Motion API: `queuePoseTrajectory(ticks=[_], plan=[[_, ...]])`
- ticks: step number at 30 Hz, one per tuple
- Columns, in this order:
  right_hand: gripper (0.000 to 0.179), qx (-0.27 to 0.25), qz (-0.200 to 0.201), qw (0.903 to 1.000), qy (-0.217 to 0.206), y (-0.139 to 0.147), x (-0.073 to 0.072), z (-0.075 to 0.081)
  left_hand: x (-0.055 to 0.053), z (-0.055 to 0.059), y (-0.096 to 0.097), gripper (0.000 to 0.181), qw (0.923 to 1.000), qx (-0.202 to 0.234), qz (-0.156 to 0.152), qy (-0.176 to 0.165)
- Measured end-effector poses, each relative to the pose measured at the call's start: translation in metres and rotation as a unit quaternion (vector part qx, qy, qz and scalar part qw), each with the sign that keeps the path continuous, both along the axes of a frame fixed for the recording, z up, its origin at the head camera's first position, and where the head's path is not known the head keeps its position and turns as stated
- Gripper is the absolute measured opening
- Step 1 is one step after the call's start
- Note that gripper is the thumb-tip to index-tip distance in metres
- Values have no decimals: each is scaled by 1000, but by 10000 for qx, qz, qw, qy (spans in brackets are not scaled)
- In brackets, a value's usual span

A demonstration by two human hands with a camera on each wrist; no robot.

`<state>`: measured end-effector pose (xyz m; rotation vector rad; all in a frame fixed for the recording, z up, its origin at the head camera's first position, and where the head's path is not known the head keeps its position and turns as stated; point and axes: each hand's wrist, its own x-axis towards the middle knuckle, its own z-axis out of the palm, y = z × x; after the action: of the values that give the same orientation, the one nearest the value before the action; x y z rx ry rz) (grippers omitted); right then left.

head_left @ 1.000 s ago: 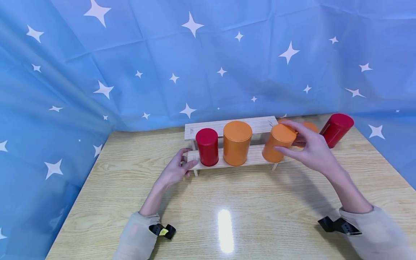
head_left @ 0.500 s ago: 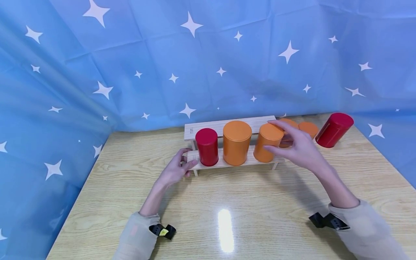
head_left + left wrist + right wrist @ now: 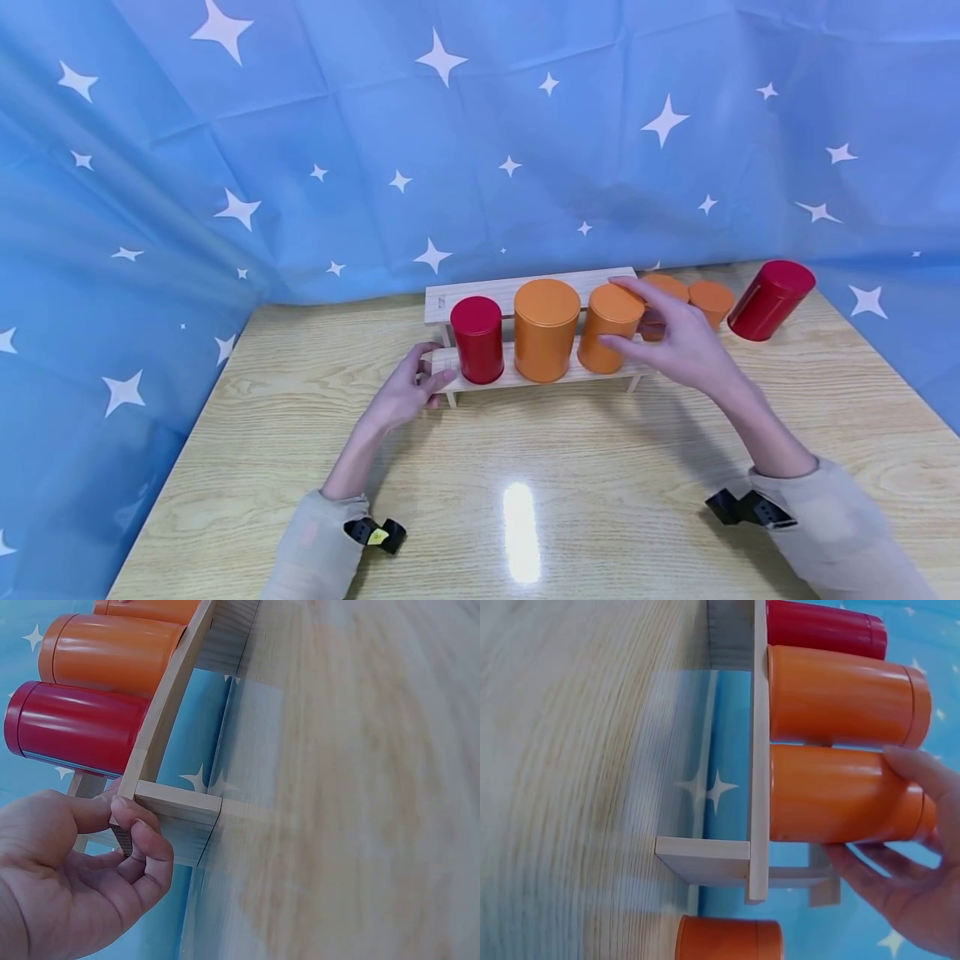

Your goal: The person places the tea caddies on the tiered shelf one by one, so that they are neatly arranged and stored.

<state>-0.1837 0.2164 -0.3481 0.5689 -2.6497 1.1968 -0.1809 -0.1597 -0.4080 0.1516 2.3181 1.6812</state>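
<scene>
A two-tier wooden rack [image 3: 480, 297] stands on the table near the curtain. My left hand [image 3: 402, 387] grips the left end of its lower shelf, thumb on top and fingers curled beneath, as the left wrist view shows. Upright on that shelf are a red canister [image 3: 477, 342], a large orange canister [image 3: 546, 333] and a smaller orange canister [image 3: 609, 329]. My right hand [image 3: 678, 337] holds the smaller orange canister from its right side, thumb and fingers round it. In the right wrist view the base of this canister [image 3: 832, 793] is at the shelf, close beside the large one.
Right of the rack stand two more orange canisters, one [image 3: 663, 287] partly behind my right hand and a smaller one [image 3: 711, 300]. Farther right is another red canister [image 3: 772, 300]. A blue starry curtain [image 3: 480, 150] hangs behind the wooden table [image 3: 450, 492].
My right hand has moved left with the smaller orange canister along the lower shelf, closer to the large orange one. My left hand keeps its grip on the rack.
</scene>
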Motion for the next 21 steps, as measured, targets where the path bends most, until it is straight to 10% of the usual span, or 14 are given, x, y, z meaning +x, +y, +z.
queuePoseTrajectory(ticks=[21], plan=[[83, -192, -62, 9998, 0, 13, 6, 3, 0, 0, 0, 61, 10000, -3, -33, 40]])
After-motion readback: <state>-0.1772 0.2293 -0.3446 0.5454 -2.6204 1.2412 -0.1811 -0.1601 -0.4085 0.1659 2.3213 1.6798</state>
